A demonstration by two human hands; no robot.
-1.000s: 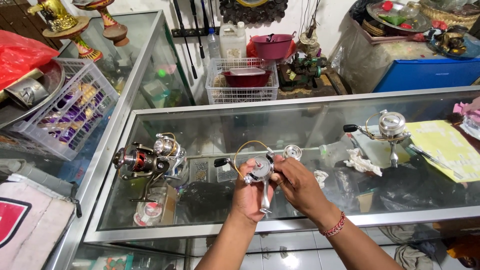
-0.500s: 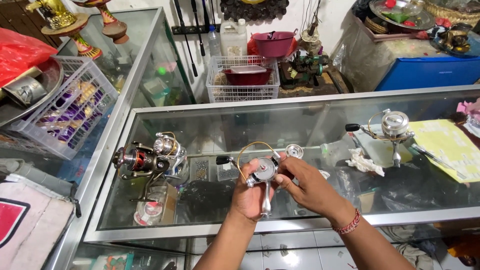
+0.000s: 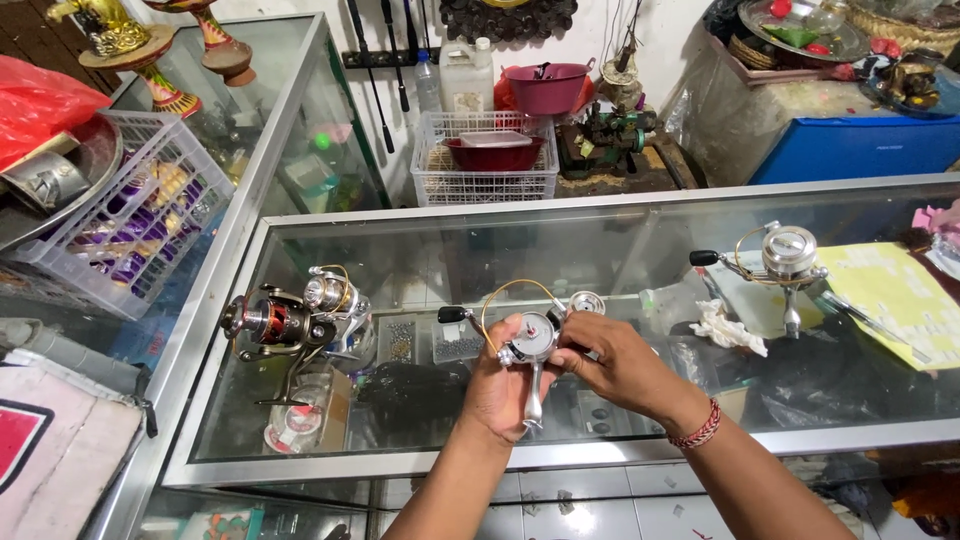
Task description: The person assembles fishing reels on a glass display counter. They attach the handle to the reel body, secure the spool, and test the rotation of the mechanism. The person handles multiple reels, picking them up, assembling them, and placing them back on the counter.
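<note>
Under both hands: glass display counter (image 3: 600,250), aluminium frame, tilted view. Largest item beyond the hands, far right: blue box (image 3: 860,145) against the wall. Far left of the hands: white plastic basket (image 3: 130,230) holding purple packets, red plastic bag (image 3: 45,100) above it. Straight ahead past the counter: white wire basket (image 3: 485,170) with a dark red bowl (image 3: 495,152) inside, pink basin (image 3: 548,88) behind that. Right of the hands on the glass: yellow paper sheet (image 3: 890,290), then a second silver spinning reel (image 3: 785,262) standing on its foot, crumpled white tissue (image 3: 728,328) just beside it. Left of the hands: dark red-and-silver reel (image 3: 290,325) resting on the glass, well apart from them.

Between the hands: silver spinning reel (image 3: 535,345), held above the glass, stem pointing down, black handle knob sticking out left. Left hand (image 3: 500,385) wrapped around the stem and body from below, closed grip. Right hand (image 3: 615,360) has fingertips pinched on the reel's right side near the spool; red bead bracelet (image 3: 697,428) on that wrist.
</note>
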